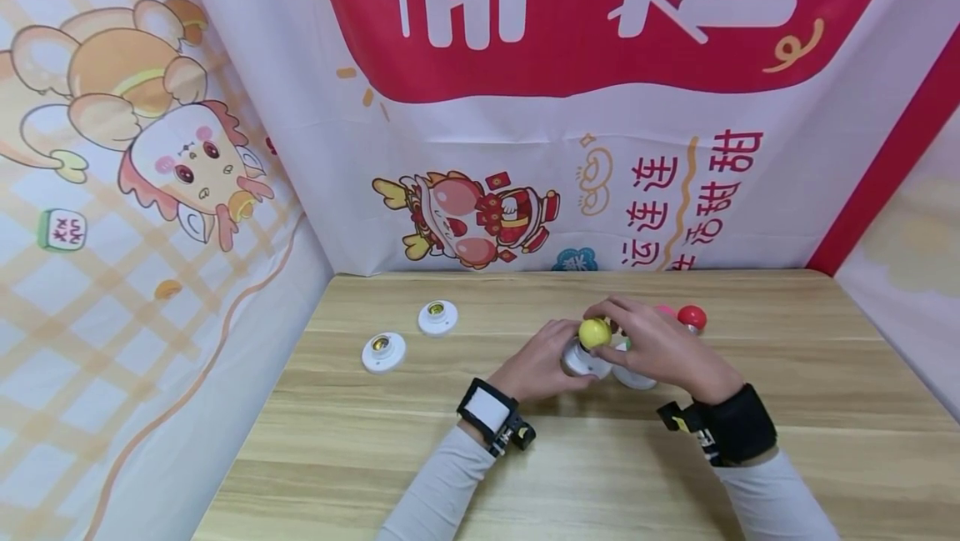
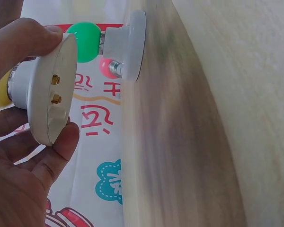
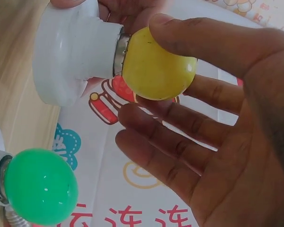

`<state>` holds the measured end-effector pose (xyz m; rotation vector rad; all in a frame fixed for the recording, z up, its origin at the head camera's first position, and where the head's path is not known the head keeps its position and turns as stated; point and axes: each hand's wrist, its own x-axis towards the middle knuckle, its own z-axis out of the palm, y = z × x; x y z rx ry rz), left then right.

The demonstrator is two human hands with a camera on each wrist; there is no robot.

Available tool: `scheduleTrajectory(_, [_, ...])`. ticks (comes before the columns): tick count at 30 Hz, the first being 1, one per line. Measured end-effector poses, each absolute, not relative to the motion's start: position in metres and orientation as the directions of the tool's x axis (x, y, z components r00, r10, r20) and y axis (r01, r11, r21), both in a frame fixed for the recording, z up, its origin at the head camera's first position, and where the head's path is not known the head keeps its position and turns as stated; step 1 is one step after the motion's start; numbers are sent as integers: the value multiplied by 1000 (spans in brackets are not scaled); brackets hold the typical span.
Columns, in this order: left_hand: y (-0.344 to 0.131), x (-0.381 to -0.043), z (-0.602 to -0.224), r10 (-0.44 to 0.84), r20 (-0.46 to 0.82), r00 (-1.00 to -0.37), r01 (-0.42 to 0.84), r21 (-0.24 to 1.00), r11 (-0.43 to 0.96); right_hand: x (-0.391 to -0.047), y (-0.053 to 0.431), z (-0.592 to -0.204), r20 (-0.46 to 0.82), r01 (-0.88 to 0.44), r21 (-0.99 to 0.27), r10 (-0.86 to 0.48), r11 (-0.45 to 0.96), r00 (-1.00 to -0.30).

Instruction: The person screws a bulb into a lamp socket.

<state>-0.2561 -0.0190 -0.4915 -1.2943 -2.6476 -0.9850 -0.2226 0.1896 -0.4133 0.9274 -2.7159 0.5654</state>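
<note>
My left hand grips a white lamp holder by the edge of its round base, thumb on one side and fingers on the other. Two brass screws show on its underside, which is lifted off the table in the left wrist view. A yellow bulb sits in the mouth of this holder, a narrow band of its metal cap still showing. Thumb and fingers of my right hand pinch the yellow bulb. Beside the hands, a second white holder on the table carries a green bulb.
Two white lamp holders without bulbs, one nearer and one farther, lie on the left of the wooden table. A red bulb and a pink bulb lie behind my right hand. Printed cloth hangs along the back.
</note>
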Motion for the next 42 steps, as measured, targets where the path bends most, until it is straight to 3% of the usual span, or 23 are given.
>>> scheduleTrajectory(11, [-16, -256, -489, 715, 321, -621, 750, 508, 424, -217, 188, -407, 255, -624, -364, -571, 691, -780])
scheduleTrajectory(29, [-21, -259, -486, 738, 314, -598, 766, 494, 411, -221, 190, -404, 291, -703, -348, -642, 620, -710])
scheduleTrajectory(42, [-24, -258, -488, 716, 330, -615, 756, 504, 418, -222, 188, -407, 312, -696, -333, -622, 637, -718])
